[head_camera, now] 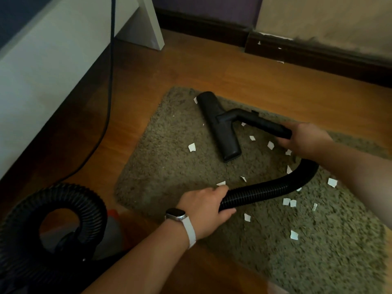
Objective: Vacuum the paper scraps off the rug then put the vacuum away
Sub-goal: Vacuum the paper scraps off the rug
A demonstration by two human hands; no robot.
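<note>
A shaggy olive rug (169,166) lies on the wooden floor, strewn with several white paper scraps (192,147). The black vacuum floor head (218,126) rests flat on the rug's far part. My right hand (305,137) grips the black handle tube (265,124) just behind the head. My left hand (206,205), with a white watch on the wrist, is closed around the ribbed black hose (271,188), which curves over the rug between both hands. The hose coils again at the lower left (63,200) by the vacuum body (110,225), which is mostly hidden.
A white furniture panel (53,60) stands at the left, with a dark power cord (109,92) hanging down it onto the floor. A dark skirting board (318,56) runs along the far wall, with a few scraps beside it.
</note>
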